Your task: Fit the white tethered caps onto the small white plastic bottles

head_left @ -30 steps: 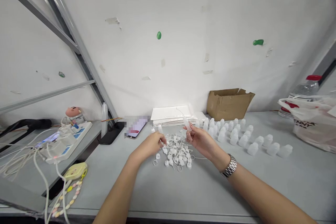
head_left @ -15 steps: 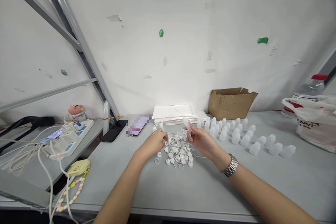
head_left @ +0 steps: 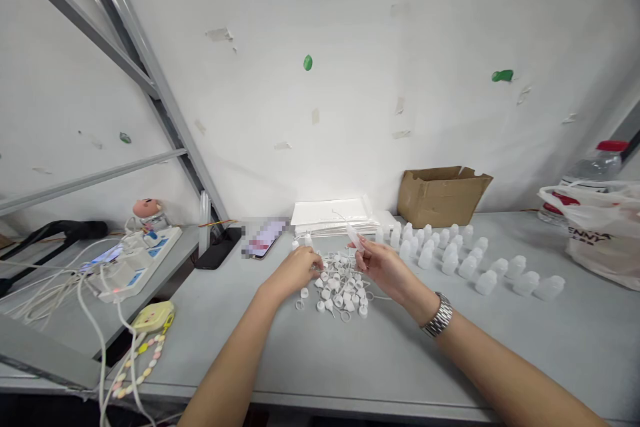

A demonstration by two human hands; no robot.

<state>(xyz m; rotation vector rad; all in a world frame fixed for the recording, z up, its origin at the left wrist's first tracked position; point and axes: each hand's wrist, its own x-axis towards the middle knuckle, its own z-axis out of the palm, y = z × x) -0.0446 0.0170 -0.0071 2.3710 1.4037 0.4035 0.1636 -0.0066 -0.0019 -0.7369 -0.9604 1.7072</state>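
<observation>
My right hand (head_left: 384,265), with a metal watch on its wrist, pinches a small translucent white bottle (head_left: 355,236) tilted above a heap of small white caps with rings (head_left: 340,287) on the grey table (head_left: 380,353). My left hand (head_left: 295,270) is closed at the left edge of that heap, its fingertips on a cap there. Rows of several finished small white bottles (head_left: 463,260) stand to the right of my right hand.
An open cardboard box (head_left: 443,195) and a stack of white sheets (head_left: 333,215) sit by the wall. A phone (head_left: 263,239) lies left of the sheets. A power strip with cables (head_left: 133,260) is at far left; a plastic bag (head_left: 603,233) and water bottle (head_left: 590,167) at far right.
Both hands stay at the cap heap. My left hand has shifted slightly right into the caps; the right hand keeps the bottle. The view has drifted a little.
</observation>
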